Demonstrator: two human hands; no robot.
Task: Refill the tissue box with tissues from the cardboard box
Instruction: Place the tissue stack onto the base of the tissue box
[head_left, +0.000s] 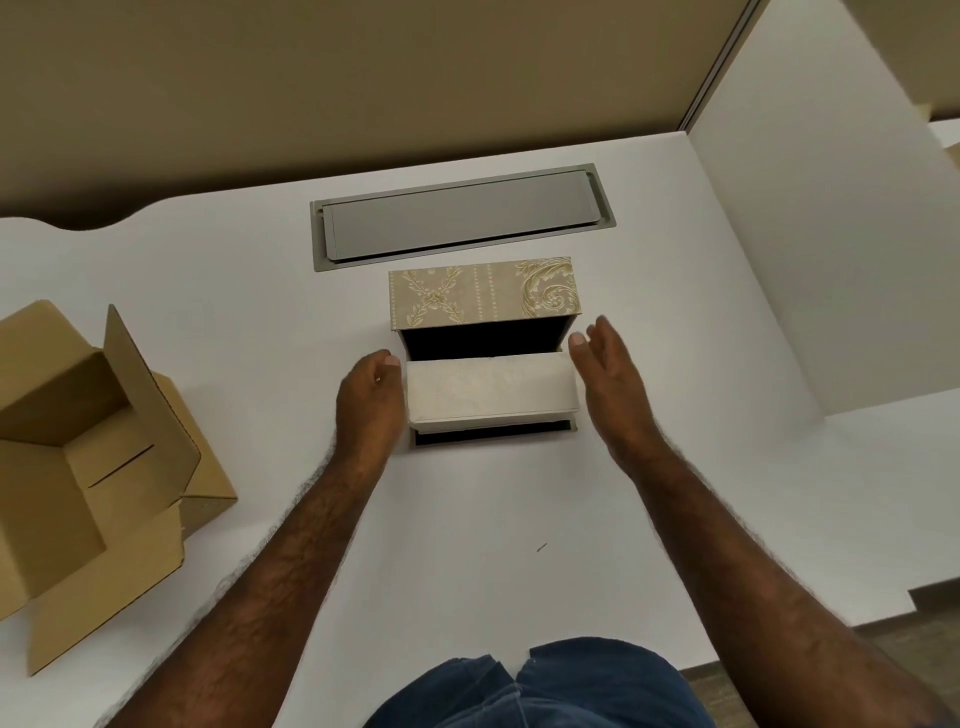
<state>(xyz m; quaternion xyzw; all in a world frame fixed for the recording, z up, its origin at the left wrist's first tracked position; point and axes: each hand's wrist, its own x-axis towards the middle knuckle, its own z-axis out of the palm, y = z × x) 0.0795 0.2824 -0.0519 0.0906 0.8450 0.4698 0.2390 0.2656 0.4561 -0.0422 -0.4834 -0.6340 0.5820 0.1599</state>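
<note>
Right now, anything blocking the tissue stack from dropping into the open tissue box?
Nothing visible. The tissue stack sits across the open tissue box, with dark cavity showing behind and in front of it. Left hand touches its end; right hand is open beside it.

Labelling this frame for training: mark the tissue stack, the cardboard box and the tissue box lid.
tissue stack (491, 387): head view, middle of its top sheet.
cardboard box (62, 395): head view, inner wall of the open box.
tissue box lid (483, 291): head view, centre of the raised patterned panel.

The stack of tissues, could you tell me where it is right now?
In the head view, the tissue stack sits mid-table in the open tissue box, between the left hand and right hand.
</note>
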